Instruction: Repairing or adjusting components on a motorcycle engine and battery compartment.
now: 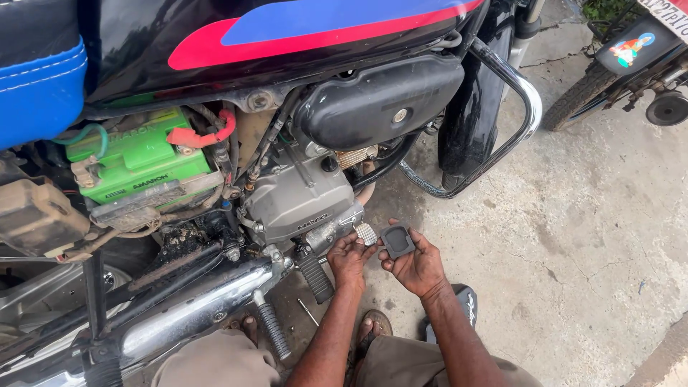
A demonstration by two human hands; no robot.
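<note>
motorcycles: 2 | rubber pad (397, 241): 1, dark, square, ridged | right hand (416, 264): closed around rubber pad | left hand (349, 256): fingers curled at metal pedal (366, 233), grip unclear

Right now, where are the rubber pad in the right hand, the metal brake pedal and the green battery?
rubber pad (397, 241), head view, middle of its dark face.
metal brake pedal (366, 233), head view, its studded plate.
green battery (140, 154), head view, its top face.
right hand (416, 265), head view, back of hand.

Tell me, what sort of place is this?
Probably a roadside or open-air motorbike repair spot: a motorbike with its battery exposed, cracked concrete ground, and a second bike's wheel nearby.
</note>
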